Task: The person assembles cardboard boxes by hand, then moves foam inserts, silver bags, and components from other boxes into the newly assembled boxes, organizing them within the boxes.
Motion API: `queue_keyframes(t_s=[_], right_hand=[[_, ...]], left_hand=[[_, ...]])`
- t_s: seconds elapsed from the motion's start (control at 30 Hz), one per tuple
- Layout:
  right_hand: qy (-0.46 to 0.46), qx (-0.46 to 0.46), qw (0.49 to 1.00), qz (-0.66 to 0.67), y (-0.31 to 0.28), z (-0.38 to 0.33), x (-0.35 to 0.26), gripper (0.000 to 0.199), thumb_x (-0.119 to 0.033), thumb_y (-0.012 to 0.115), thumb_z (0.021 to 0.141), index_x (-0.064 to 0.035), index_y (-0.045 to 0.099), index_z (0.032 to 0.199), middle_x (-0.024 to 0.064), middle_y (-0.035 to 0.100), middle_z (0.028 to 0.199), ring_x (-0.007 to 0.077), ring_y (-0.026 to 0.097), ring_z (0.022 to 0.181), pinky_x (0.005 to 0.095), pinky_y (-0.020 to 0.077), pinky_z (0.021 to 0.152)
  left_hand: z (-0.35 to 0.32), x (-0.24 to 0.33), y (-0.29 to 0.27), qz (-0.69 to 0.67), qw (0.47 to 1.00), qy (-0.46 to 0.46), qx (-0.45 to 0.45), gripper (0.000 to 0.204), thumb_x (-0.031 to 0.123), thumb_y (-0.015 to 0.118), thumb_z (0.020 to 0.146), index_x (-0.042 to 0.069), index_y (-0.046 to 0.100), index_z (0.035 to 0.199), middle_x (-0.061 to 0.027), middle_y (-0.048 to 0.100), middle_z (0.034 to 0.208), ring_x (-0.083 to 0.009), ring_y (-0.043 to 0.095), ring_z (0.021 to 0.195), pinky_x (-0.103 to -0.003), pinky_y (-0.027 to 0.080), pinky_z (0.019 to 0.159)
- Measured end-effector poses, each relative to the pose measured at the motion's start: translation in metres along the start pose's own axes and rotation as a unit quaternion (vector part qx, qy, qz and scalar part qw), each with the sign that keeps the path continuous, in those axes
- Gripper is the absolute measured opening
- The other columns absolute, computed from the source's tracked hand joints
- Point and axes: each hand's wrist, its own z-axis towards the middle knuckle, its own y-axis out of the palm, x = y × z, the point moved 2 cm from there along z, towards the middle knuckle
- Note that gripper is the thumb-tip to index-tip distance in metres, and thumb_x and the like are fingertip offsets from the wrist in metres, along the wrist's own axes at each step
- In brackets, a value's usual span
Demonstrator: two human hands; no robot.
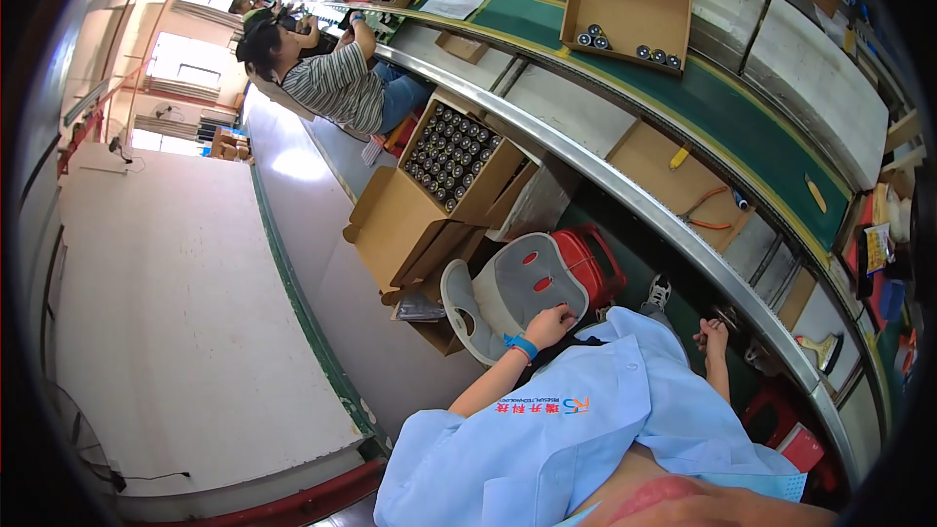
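Note:
My left hand (550,326), with a blue band at its wrist, hangs beside a grey plastic seat (519,278) on a red stool (595,263). Its fingers are curled in, and nothing shows in them. Close to the bench's metal edge (673,224) is my right hand (713,336), its fingers loosely bent with gaps between them. Nothing can be seen in that hand either. An open cardboard box (500,185) full of dark cylindrical parts (451,156) stands beyond the seat.
A green conveyor belt (673,88) curves past on the right, bearing a cardboard box (630,0) with several cylinders. On the shelf beside it lie orange-handled pliers (711,224) and a yellow-handled tool (678,158). A co-worker (332,93) in a striped shirt sits farther along the line.

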Motion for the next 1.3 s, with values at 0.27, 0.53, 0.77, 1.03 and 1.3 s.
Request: queue_keyframes(t_s=[0.27, 0.53, 0.77, 1.03, 1.3], right_hand=[[-0.148, 0.002, 0.887, -0.437, -0.034, -0.042, -0.057, 0.022, -0.013, 0.066, 0.071, -0.0047, 0.061, 0.090, 0.0119, 0.065, 0.076, 0.0187, 0.064, 0.069, 0.0283, 0.0493, 0.064], [-0.430, -0.243, 0.832, -0.252, 0.106, -0.055, -0.111, 0.070, -0.009, 0.071, 0.065, -0.0129, 0.041, 0.128, 0.0112, 0.053, 0.112, 0.0179, 0.059, 0.079, 0.0307, 0.0495, 0.068], [-0.260, -0.273, 0.789, -0.484, 0.108, -0.065, -0.122, 0.012, -0.021, 0.063, 0.072, -0.0094, 0.063, 0.077, 0.0108, 0.063, 0.070, 0.0301, 0.062, 0.076, 0.0411, 0.0469, 0.066], [-0.323, -0.215, 0.766, -0.512, 0.101, -0.055, -0.149, 0.013, -0.025, 0.065, 0.071, -0.0153, 0.066, 0.080, 0.0099, 0.065, 0.075, 0.0295, 0.062, 0.076, 0.0401, 0.0484, 0.067], [-0.394, -0.311, 0.758, -0.416, 0.176, -0.070, -0.205, 0.017, -0.026, 0.065, 0.070, -0.0187, 0.068, 0.086, 0.0053, 0.066, 0.076, 0.0242, 0.063, 0.072, 0.0325, 0.0487, 0.063]], left_hand=[[0.034, 0.088, 0.002, -0.021, 0.989, 0.142, 0.033, 0.022, 0.018, 0.055, 0.081, 0.006, 0.060, 0.098, -0.0147, 0.063, 0.092, -0.0314, 0.060, 0.086, -0.039, 0.048, 0.075], [0.015, 0.224, -0.010, -0.118, 0.941, 0.317, -0.024, 0.018, 0.011, 0.055, 0.081, 0.005, 0.060, 0.098, -0.0122, 0.063, 0.091, -0.0291, 0.061, 0.083, -0.035, 0.048, 0.072], [-0.013, 0.208, -0.095, -0.173, 0.934, 0.266, 0.163, 0.022, 0.005, 0.052, 0.083, 0.003, 0.059, 0.104, -0.0107, 0.063, 0.095, -0.0237, 0.062, 0.087, -0.031, 0.048, 0.076], [0.014, 0.032, -0.130, 0.145, 0.953, -0.119, 0.238, 0.025, 0.020, 0.053, 0.075, 0.011, 0.062, 0.097, -0.0141, 0.064, 0.087, -0.0327, 0.060, 0.087, -0.042, 0.048, 0.075], [0.052, -0.156, -0.157, 0.128, 0.874, -0.418, 0.210, 0.050, 0.025, 0.061, 0.071, 0.005, 0.050, 0.115, -0.0205, 0.040, 0.129, -0.0344, 0.044, 0.117, -0.042, 0.038, 0.095]])
